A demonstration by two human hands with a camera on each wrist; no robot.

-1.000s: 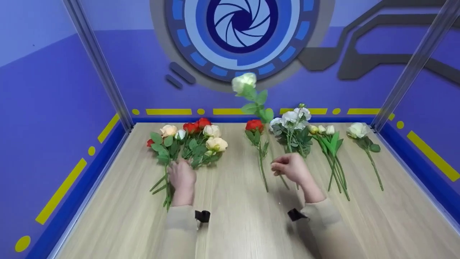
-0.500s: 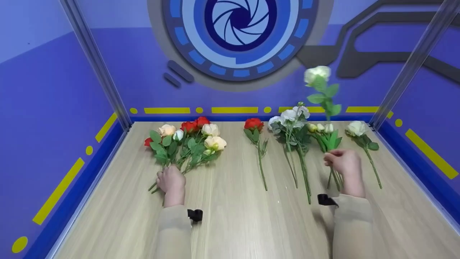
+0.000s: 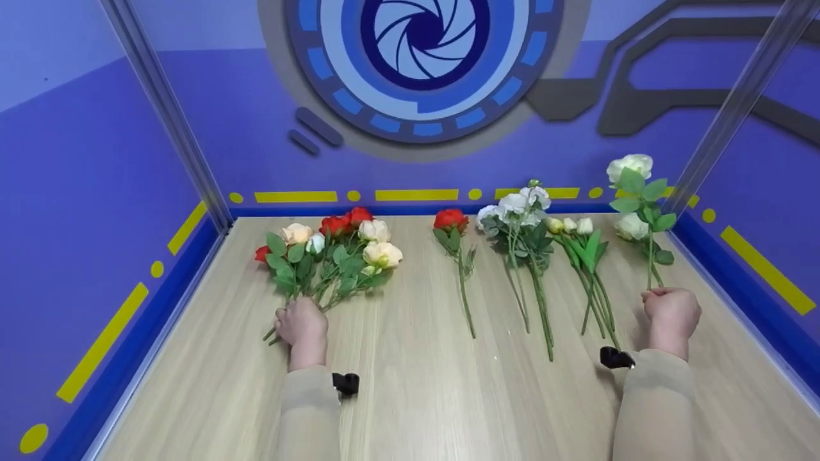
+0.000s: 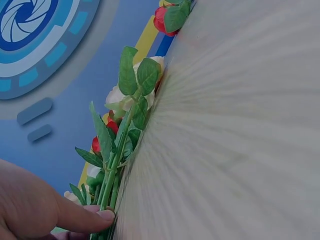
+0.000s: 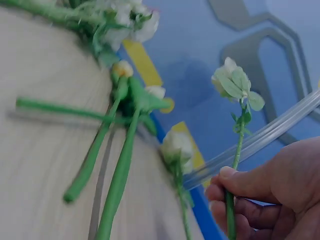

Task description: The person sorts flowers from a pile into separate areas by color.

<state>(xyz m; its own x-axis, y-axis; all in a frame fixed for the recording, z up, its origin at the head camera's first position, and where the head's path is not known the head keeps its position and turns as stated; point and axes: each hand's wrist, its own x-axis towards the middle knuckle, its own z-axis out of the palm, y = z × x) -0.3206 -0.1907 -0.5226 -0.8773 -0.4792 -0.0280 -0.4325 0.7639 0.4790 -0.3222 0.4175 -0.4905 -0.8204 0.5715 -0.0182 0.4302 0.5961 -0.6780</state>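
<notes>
One white rose (image 3: 633,178) is pinched in right hand (image 3: 672,314), right of frame, not yet laid down. Left hand (image 3: 302,321) grips mixed bunch (image 3: 343,257), left of frame, seemingly unsorted; red rose (image 3: 451,221), white blooms (image 3: 514,208), tulips (image 3: 588,253) already lie apart.

White rose (image 3: 629,163), green stem (image 5: 239,150).

Head view: I lose the lower end of the raised white rose (image 3: 651,212) behind the right hand (image 3: 672,314); it partly masks the lying rose (image 3: 628,228). The left hand (image 3: 302,323) covers part of the gathered stems (image 4: 113,172); I cannot count them. Left wrist view: top edge crops a red rose (image 4: 162,21). Right wrist view: white blooms (image 5: 145,27) blurred, cropped. A pale speck (image 3: 495,358) is too small to identify.
</notes>
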